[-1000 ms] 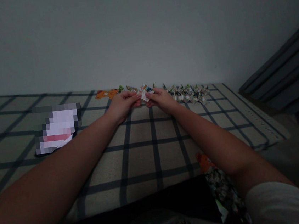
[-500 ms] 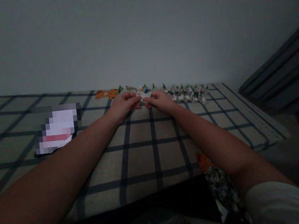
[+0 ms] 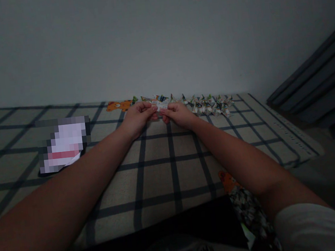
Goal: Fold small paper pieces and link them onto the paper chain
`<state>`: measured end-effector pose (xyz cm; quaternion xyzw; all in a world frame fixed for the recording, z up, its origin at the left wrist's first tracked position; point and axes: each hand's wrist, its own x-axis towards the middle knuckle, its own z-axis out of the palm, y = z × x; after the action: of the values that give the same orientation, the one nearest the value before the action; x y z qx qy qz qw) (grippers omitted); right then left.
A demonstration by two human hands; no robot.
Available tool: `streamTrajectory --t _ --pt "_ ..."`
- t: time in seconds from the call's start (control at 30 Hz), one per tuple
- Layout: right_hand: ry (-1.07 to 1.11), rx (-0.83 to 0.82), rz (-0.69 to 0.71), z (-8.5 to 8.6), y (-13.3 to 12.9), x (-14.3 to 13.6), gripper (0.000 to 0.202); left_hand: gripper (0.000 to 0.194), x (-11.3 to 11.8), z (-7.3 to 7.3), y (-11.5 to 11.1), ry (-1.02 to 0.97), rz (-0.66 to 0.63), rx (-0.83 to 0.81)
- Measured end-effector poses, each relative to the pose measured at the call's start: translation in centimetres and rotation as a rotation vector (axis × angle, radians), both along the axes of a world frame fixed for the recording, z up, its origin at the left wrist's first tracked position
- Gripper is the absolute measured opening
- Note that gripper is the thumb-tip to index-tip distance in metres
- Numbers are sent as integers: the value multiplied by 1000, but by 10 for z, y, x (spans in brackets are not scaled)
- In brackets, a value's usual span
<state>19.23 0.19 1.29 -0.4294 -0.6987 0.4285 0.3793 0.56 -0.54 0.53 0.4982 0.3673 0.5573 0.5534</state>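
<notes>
A small piece of printed paper [image 3: 161, 103] is stretched between my two hands, over the far part of the checked mat. My left hand [image 3: 141, 118] pinches its left side between thumb and fingers. On its right side, my right hand [image 3: 177, 114] pinches it the same way. Right behind and beside the hands lie rows of folded paper pieces [image 3: 210, 107], pointed and multicoloured. Part of these rows is hidden behind my hands and the paper.
A phone with a blurred screen [image 3: 66, 142] lies on the checked mat [image 3: 158, 178] to the left. A pale wall [image 3: 159, 42] rises behind. At lower right, near my body, is a heap of small folded papers [image 3: 249, 208]. Dark slats [image 3: 318, 81] stand at far right.
The paper between my hands has turned a little and now shows more of its pale printed face. Both hands keep nearly the same place and grip.
</notes>
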Motion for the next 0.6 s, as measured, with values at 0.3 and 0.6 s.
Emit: streamTrajectory --t 0.3,0.6 --pt "-95 79 54 -1 -5 3 44 47 -2 -2 1 54 -7 14" --pt "28 53 -47 3 -2 0 43 41 -4 -2 3 -39 -21 26"
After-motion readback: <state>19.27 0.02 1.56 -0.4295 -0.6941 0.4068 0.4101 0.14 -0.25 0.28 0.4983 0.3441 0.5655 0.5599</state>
